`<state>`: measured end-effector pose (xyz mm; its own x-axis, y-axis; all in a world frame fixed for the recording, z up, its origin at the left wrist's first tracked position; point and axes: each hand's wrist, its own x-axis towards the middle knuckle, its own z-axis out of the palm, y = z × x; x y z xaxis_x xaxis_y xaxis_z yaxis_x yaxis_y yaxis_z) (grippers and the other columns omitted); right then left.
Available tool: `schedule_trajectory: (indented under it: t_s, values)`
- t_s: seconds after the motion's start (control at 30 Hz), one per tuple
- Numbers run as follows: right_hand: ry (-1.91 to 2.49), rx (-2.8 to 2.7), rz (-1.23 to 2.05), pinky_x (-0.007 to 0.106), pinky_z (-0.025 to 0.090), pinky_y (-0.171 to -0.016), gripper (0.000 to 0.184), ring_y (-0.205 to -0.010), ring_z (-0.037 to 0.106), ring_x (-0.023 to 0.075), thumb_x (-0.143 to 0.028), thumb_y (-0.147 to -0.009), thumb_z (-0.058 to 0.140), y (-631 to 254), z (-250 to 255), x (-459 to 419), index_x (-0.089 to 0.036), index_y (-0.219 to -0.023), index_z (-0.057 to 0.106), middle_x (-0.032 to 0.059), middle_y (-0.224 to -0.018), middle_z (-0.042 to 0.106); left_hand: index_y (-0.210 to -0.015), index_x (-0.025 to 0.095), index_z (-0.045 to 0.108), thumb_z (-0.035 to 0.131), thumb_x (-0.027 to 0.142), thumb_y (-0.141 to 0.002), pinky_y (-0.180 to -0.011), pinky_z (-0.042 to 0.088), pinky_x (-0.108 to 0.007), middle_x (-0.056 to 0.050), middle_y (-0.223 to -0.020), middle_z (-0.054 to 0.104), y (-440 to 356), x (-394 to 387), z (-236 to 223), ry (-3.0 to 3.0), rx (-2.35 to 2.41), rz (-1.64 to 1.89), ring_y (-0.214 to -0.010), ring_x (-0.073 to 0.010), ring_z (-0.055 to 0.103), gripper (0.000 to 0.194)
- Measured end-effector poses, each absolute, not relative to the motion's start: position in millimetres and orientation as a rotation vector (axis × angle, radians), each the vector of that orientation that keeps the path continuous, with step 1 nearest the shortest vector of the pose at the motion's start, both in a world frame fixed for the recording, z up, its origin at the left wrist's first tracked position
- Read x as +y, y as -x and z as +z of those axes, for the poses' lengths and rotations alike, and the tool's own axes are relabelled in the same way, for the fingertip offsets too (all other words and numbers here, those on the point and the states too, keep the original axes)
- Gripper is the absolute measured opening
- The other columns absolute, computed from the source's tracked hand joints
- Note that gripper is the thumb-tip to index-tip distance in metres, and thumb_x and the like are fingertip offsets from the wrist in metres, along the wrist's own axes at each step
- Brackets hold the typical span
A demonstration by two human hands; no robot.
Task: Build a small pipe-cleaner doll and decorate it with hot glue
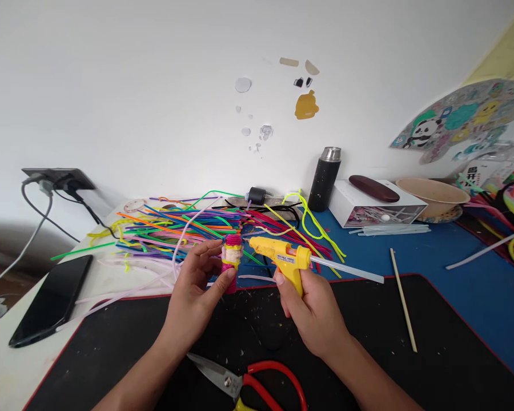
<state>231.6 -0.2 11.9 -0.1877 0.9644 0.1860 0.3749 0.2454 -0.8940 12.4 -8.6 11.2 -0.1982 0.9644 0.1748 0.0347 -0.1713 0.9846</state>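
My left hand [199, 282] pinches a small upright figure wound from pipe cleaners [232, 255], magenta with yellow bands and a pale pink middle. A pale pink pipe cleaner [184, 231] arches up beside that hand. My right hand [314, 305] is wrapped round the handle of a yellow hot glue gun [278, 254]. The gun's nozzle points left, close to the figure's top; I cannot tell whether they touch. A clear glue stick [351, 270] juts from the gun's rear.
Red-handled scissors [235, 381] and a wooden stick [403, 299] lie on the black mat [355, 354]. Many coloured pipe cleaners [154, 225] spread behind my hands. A black flask [324, 180], a white drawer box [346, 202] and a bowl [434, 197] stand behind. A phone [53, 299] lies left.
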Motion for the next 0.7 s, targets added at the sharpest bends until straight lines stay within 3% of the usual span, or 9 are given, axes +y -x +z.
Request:
schedule_trajectory:
  t_s: [0.7]
  values:
    - [1.324,-1.762,0.889,0.033,0.034,-0.053,0.04,-0.05,0.052,0.0176,-0.052,-0.104,0.047,-231.7,16.2,-0.6,-0.028,-0.073,0.044,-0.0014,-0.055,0.055,-0.127,0.029,0.059,0.083,0.035,-0.09,-0.075,0.059,-0.027,-0.003,-0.111,0.071,-11.5,-9.5,8.2,-1.28,1.293,1.473,-0.091,-0.0176,0.068,0.045]
